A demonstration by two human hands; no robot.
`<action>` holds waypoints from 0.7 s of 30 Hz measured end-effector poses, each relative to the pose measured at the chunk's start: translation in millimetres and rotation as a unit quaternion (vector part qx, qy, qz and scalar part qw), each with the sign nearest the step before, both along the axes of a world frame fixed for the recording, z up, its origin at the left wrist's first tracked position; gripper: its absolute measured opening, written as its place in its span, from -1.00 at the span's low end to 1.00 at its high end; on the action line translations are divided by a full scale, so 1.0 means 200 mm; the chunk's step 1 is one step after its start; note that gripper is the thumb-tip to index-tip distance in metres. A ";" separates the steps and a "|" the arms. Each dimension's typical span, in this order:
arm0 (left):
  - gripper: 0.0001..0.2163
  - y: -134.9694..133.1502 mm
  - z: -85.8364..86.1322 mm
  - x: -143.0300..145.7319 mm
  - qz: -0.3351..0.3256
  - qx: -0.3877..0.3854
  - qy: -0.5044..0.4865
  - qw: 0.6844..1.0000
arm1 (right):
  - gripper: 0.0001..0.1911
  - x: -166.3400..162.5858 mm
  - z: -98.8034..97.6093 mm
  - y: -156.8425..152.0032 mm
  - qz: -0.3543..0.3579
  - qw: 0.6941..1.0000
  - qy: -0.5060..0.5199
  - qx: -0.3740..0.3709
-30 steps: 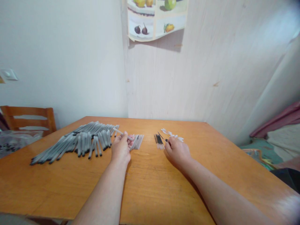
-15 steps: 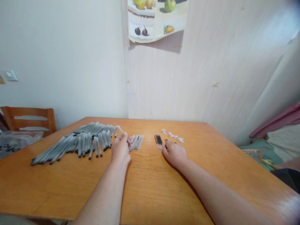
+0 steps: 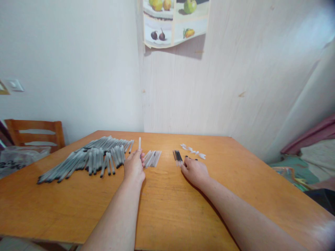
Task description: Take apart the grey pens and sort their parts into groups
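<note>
My left hand (image 3: 134, 164) is closed around a whitish, translucent pen barrel (image 3: 140, 143), which points up and away from me. Just right of it lies a row of similar clear pen barrels (image 3: 153, 159). My right hand (image 3: 195, 170) rests low over the table with its fingers curled down, their tips hidden. Small black pen parts (image 3: 191, 158) peek out beyond its knuckles. Close to its left side lie several black pen refills (image 3: 178, 157). Beyond it are scattered small white plastic pieces (image 3: 193, 151).
A large heap of pens with dark ends (image 3: 96, 157) covers the left of the wooden table (image 3: 167, 212). Behind the table's left side stand a wooden chair (image 3: 36, 125) and a clear plastic bag (image 3: 23, 157). A fruit poster (image 3: 175, 26) hangs on the wall.
The pen barrel in my left hand has swung from leaning left to nearly upright in view. My right hand has hardly moved.
</note>
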State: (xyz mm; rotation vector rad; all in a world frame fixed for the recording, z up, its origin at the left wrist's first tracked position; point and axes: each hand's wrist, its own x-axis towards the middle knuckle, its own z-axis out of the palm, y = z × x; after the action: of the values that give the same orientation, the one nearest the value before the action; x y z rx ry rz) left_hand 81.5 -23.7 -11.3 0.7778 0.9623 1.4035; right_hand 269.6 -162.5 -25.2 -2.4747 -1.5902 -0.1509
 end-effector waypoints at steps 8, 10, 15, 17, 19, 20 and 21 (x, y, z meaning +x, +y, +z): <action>-0.83 0.01 0.01 -0.01 0.006 -0.021 0.014 1.000 | -0.49 0.00 0.01 -0.01 -0.003 1.000 0.011 0.011; -0.83 0.01 0.00 -0.01 0.008 -0.017 0.029 0.999 | -0.47 -0.01 0.02 -0.02 -0.006 1.000 0.014 0.011; -0.80 0.02 -0.01 -0.02 0.021 0.024 0.091 0.995 | -0.53 0.01 0.04 -0.03 -0.009 1.000 0.021 0.018; -0.82 0.03 -0.02 -0.02 0.039 0.054 0.122 0.990 | -0.56 0.02 0.04 -0.03 -0.017 0.999 0.029 0.023; -0.85 0.04 -0.04 -0.03 0.060 0.080 0.156 0.983 | -0.57 0.03 0.03 -0.03 -0.026 0.999 0.036 0.032; -0.85 0.06 -0.05 -0.04 0.073 0.089 0.174 0.978 | -0.57 0.03 0.03 -0.03 -0.028 0.998 0.037 0.038; -0.85 0.07 -0.06 -0.04 0.084 0.099 0.196 0.972 | -0.57 0.04 0.03 -0.04 -0.028 0.998 0.038 0.045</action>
State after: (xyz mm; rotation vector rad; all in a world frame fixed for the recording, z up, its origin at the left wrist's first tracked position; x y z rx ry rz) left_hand 73.3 -9.7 -24.0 1.1758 1.2256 1.5390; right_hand 277.3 -169.8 -19.2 -2.4278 -1.4518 -0.1326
